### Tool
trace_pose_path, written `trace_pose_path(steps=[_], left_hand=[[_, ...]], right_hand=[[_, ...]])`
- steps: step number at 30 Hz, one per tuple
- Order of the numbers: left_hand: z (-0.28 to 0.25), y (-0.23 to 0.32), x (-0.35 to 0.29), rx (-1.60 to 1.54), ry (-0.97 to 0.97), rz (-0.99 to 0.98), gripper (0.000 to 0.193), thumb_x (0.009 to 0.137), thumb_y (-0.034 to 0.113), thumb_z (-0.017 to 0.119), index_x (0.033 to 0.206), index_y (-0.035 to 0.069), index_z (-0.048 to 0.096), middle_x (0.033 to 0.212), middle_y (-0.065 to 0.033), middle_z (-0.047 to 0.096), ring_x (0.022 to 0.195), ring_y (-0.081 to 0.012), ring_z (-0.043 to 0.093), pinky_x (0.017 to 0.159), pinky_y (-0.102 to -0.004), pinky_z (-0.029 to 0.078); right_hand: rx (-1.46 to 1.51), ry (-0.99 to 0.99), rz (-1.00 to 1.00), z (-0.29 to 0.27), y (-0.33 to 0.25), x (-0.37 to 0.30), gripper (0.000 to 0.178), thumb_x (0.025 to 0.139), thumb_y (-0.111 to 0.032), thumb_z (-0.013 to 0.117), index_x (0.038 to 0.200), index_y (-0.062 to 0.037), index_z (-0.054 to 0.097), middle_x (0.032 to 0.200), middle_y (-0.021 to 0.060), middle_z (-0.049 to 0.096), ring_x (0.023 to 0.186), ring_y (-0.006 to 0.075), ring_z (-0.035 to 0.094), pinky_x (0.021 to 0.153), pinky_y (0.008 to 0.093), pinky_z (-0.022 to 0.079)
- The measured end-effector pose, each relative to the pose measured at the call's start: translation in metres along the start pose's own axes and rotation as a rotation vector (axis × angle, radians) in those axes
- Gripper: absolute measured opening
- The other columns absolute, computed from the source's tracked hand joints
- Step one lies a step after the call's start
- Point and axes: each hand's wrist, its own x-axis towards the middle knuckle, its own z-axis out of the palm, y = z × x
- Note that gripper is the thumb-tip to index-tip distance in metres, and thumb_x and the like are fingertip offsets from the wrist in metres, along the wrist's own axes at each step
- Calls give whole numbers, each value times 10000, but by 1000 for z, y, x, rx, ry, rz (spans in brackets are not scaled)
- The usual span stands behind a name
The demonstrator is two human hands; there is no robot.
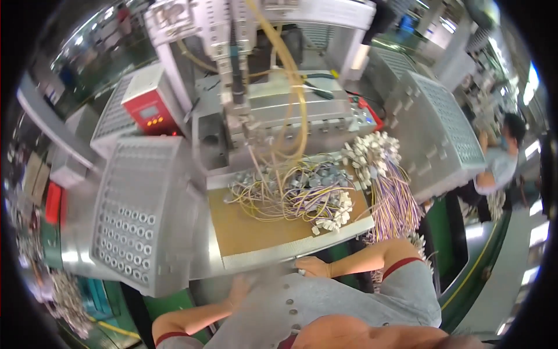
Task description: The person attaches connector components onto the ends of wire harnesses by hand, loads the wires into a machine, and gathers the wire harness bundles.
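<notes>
My right hand (314, 266) is closed just at the front edge of the bench, with a small whitish bit showing at its fingers; what it holds is too small to name. Smeared by motion, my left hand (238, 289) is low in front of my body, below the bench edge, and its fingers cannot be made out. Beyond the hands, a tangled pile of wire leads (314, 195) with white and grey connectors lies on a brown board (238, 227). A thick bundle of purple, yellow and white wires (395, 200) hangs over the bench's right side.
A machine with yellow tubes (288, 58) stands behind the board. Grey perforated boxes flank it, one at left (139, 215) and one at right (436, 134). Behind are a red control box (152, 104) and green-handled pliers (318, 90). Another person (501, 154) sits far right.
</notes>
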Motion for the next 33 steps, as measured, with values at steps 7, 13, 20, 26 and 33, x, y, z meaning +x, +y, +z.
trace_pose_path(steps=[7,13,20,26,33], left_hand=[[-11,10,9,-25,-66,19,375,758,172,481,1122,86,471,1000,-141,438,927,-339,399,786,-406,343],[66,-37,8,205,-583,-74,444,719,264,530,1121,87,468,903,-82,504,891,-240,451,725,-367,341],[14,-11,7,185,-189,157,462,735,282,487,1148,75,456,901,-84,521,855,-232,464,723,-362,332],[72,-42,-5,237,-165,169,475,737,260,476,1196,143,436,887,-71,527,838,-224,475,703,-362,349],[49,-27,0,219,-258,123,472,740,239,475,1203,150,444,841,-78,563,826,-239,507,710,-358,389]], right_hand=[[-88,-148,117,-11,0,6,464,738,-284,520,1134,-48,471,911,160,572,825,314,562,721,382,456],[25,39,61,-3,4,4,180,768,-179,495,883,-45,463,743,161,504,700,336,530,603,405,435],[-36,27,-4,25,41,-25,300,830,-150,457,1080,11,494,942,138,574,857,202,546,738,289,444],[-112,-150,96,53,69,-50,326,863,-249,450,1076,-13,521,969,106,584,901,159,535,778,299,432],[-65,-340,274,68,89,-70,344,856,-294,470,1074,-38,538,1002,105,568,919,156,520,787,314,427]])
